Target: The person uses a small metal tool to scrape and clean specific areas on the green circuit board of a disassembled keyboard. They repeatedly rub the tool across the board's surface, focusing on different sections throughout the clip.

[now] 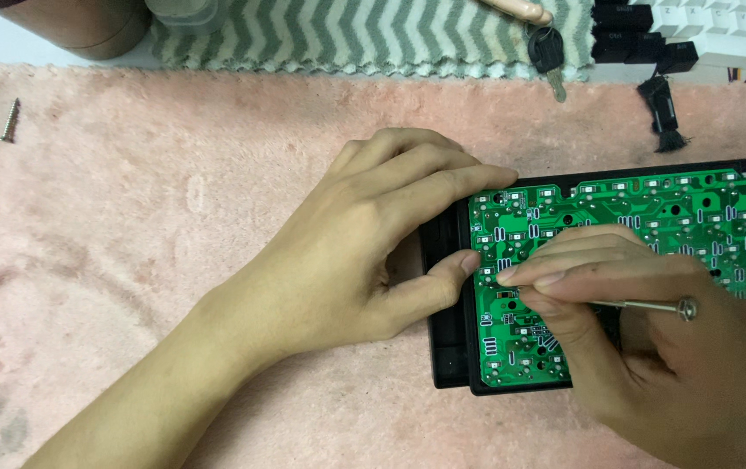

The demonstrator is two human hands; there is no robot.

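The green printed circuit board in its black plastic case runs off the right edge. The thin metal screwdriver tip is hidden under the right hand, itself cut off below.

Green circuit board lies flat in black case.
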